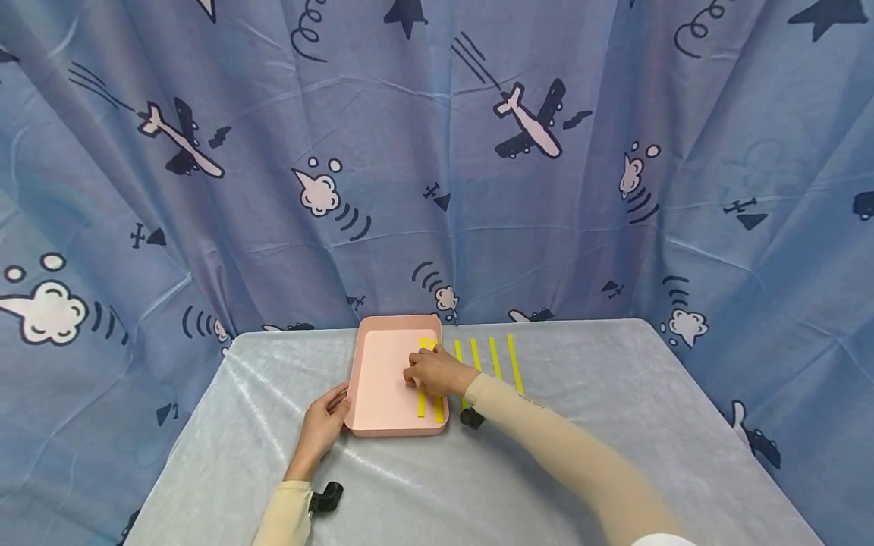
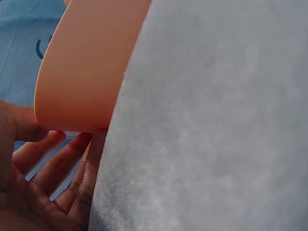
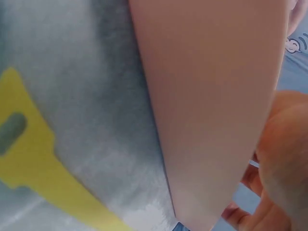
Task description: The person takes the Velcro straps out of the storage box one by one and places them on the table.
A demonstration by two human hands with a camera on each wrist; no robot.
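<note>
At the left side of a pink tray (image 1: 384, 379) my left hand (image 1: 323, 425) grips the wall near its front corner. In the left wrist view the thumb (image 2: 26, 122) lies on the tray's outer wall, with the other fingers around the corner. My right hand (image 1: 437, 371) reaches over the tray's right part, its fingers bent loosely downward above two yellow straps (image 1: 421, 406) lying lengthwise in it. Its fingertips (image 3: 232, 212) stand apart in the right wrist view, with nothing visible between them; the tray wall hides part of the hand.
Several more yellow straps (image 1: 514, 364) lie in a row on the grey cloth-covered table (image 1: 601, 394), right of the tray. One close to the right wrist camera shows a wide slotted head (image 3: 29, 139). A blue patterned curtain (image 1: 410, 152) hangs behind the table.
</note>
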